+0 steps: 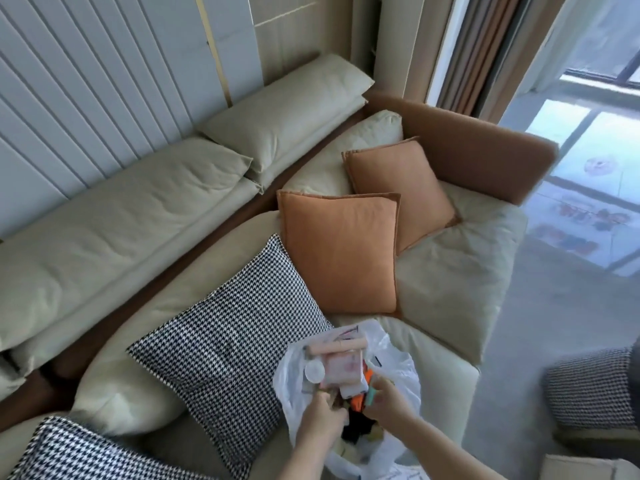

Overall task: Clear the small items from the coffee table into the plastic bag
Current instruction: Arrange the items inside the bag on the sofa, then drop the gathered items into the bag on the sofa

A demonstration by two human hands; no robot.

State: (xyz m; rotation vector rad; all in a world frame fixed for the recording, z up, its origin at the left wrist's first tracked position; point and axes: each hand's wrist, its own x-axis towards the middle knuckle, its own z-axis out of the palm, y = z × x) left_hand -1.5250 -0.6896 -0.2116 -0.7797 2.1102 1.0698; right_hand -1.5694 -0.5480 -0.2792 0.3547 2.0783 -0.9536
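A thin white plastic bag (pixel 398 362) lies open on the front edge of the sofa seat, full of small items. Among them are a pink tube (pixel 332 348), a pink box (pixel 344 370), a round white lid (pixel 314 370) and orange and black pieces (pixel 358 407). My left hand (pixel 323 419) grips the bag's near left edge. My right hand (pixel 388 398) is at the bag's mouth, fingers closed on a small teal item (pixel 372 393). The coffee table is out of view.
A black-and-white houndstooth cushion (pixel 228 344) lies just left of the bag, and a second one (pixel 79 455) sits at bottom left. Two orange cushions (pixel 341 252) lean behind. Grey floor (pixel 540 341) lies right; another houndstooth seat (pixel 592 389) stands at the right edge.
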